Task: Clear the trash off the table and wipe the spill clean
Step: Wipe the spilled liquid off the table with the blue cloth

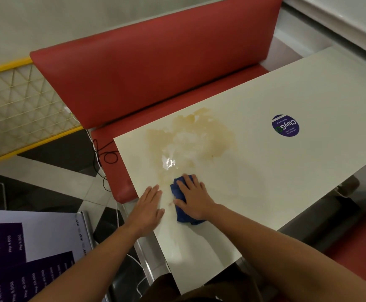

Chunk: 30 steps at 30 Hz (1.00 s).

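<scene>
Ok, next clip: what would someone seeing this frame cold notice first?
Probably the wide yellowish spill spread across the white table, glistening near its middle. Just below it, the right hand presses flat on a blue cloth, while the left hand lies flat beside it at the table's edge. The red bench behind and the round purple sticker also stand out.

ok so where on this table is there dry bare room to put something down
Bare and dry: the table past the round sticker toward its far end, and the strip between the sticker and the near edge. Crowded: the spill at this end, with the blue cloth under the right hand, left hand alongside.
</scene>
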### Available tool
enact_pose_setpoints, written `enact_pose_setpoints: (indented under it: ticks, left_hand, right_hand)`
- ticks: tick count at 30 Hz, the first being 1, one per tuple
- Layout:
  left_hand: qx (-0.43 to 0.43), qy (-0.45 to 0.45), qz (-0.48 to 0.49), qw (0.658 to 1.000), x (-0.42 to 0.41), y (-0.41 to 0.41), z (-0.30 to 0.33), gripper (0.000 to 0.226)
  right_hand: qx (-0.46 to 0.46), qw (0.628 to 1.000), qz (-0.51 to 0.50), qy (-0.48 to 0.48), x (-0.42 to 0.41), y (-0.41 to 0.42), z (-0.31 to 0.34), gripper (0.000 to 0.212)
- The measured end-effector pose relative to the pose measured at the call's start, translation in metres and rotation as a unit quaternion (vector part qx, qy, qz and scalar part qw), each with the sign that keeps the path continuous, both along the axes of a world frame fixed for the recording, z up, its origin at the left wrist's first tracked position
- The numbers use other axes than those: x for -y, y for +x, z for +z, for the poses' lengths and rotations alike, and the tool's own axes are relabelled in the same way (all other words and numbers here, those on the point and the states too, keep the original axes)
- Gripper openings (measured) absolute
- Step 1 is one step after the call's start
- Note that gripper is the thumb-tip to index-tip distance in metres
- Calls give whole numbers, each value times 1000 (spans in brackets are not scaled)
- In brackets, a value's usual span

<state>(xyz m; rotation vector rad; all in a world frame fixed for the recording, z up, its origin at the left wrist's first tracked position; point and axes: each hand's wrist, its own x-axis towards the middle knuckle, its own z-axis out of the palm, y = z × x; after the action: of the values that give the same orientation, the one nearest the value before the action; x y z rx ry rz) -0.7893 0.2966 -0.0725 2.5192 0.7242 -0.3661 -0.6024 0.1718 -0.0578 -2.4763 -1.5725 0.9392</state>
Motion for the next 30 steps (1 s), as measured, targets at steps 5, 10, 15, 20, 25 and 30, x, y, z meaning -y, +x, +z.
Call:
enact_pose_setpoints:
  ticks: [5, 10, 15, 20, 25, 30]
  left_hand:
    - [1, -32, 41, 999, 9, 11, 2, 69]
    - [49, -38, 100, 993, 32, 53, 11, 68]
    - [34, -21, 64, 997, 76, 108, 13, 72]
    - [-27, 40, 87, 995, 81, 109, -18, 82]
    - [-27, 81, 122, 989, 78, 60, -34, 76]
    - [-30, 97, 136, 986, 79, 37, -35, 77]
  right_hand:
    - [19, 981, -189, 35, 35, 63, -11, 72]
    - [78, 938, -337, 4, 50, 102, -22, 68]
    - [108, 920, -375, 22, 45, 91, -38, 65]
    - [149, 911, -383, 42, 45, 87, -51, 71]
    - [165, 913, -371, 50, 44, 85, -58, 71]
    - [171, 910, -375, 53, 43, 85, -62, 69]
